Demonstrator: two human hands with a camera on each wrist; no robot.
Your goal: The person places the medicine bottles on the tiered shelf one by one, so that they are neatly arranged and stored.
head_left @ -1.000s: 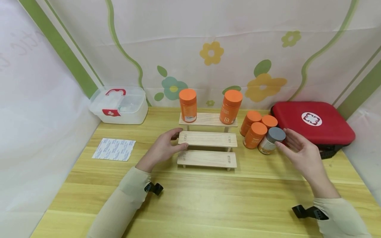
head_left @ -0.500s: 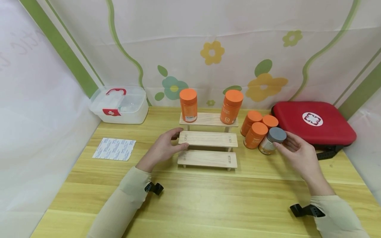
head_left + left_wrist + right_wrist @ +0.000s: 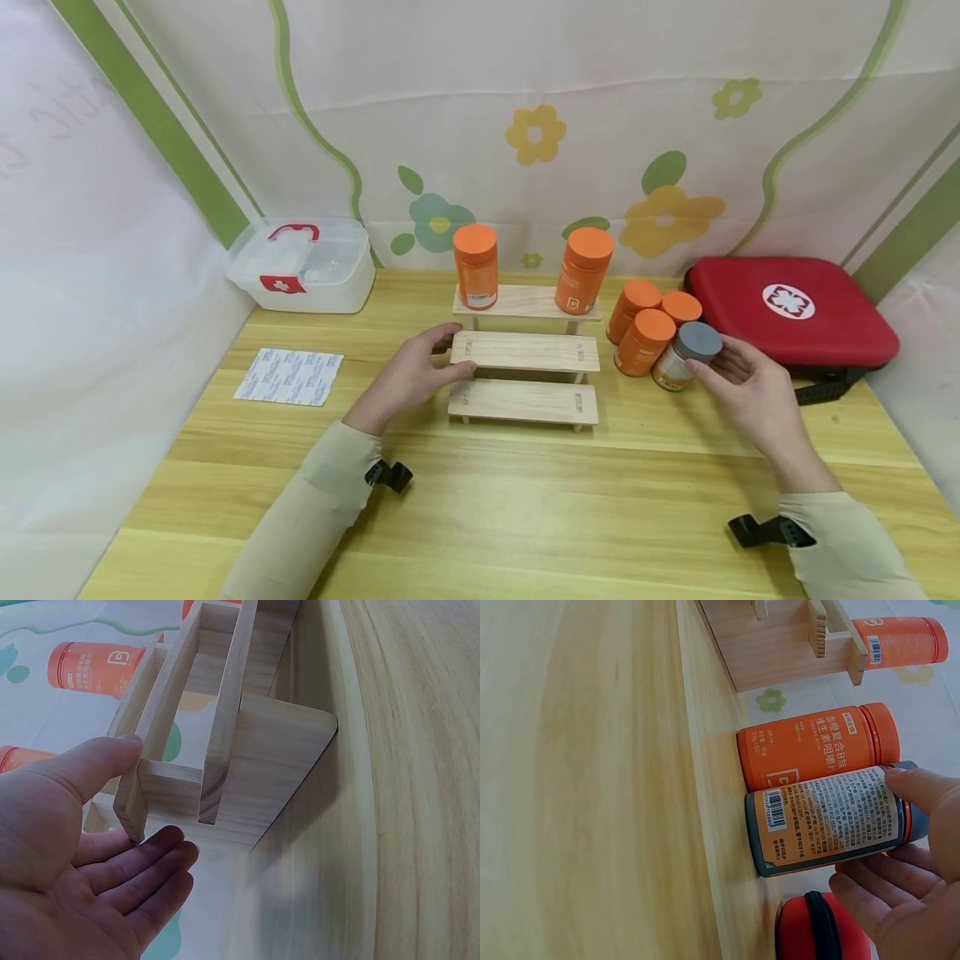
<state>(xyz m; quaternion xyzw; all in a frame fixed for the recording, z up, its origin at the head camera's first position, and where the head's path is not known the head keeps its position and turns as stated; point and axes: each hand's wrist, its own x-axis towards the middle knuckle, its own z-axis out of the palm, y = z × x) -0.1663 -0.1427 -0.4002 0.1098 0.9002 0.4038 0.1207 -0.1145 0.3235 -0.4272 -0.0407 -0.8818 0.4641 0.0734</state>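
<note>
Moved slightly inward, the right hand (image 3: 753,398) pinches an upright, grey-lidded, orange-and-white-labelled bottle (image 3: 672,369) on the desk (image 3: 525,508), crowded by orange bottles (image 3: 641,348) and a red case (image 3: 825,321); the left hand (image 3: 411,371) pinches the wooden rack (image 3: 525,351).

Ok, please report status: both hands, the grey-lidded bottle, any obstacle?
Left hand: gripping wooden three-tier shelf. Right hand: holding grey-lidded bottle, upright. Possible obstacle: three orange bottles close by it.
</note>
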